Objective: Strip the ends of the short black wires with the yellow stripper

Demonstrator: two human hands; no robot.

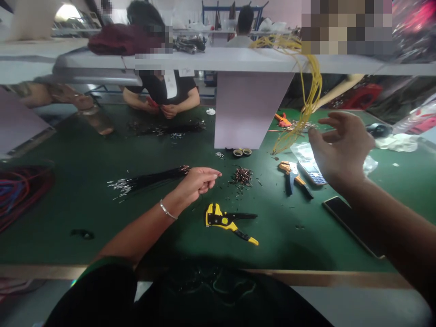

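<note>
My left hand [199, 185] is closed in a pinch above the green table; a tiny dark tip shows at its fingertips, too small to name. Just right of it lies a small pile of short black and copper-coloured pieces [242, 176]. A bundle of black wires [150, 179] with bare ends stretches out to its left. Raised at the right, my right hand [342, 147] has curled fingers with the thumb apart, and I see nothing in it. Hanging yellow wires [311, 97] are close to its fingertips. Yellow-and-black wire strippers [225, 220] lie in front of me.
Orange-and-blue pliers [291, 175], a keypad device [311, 170] and a phone [352, 225] lie at the right. Tape rolls [242, 152] sit by the upright panel [250, 109]. A shelf [204, 61] crosses overhead. A person [163, 91] works opposite; red and blue cables [20, 190] lie left.
</note>
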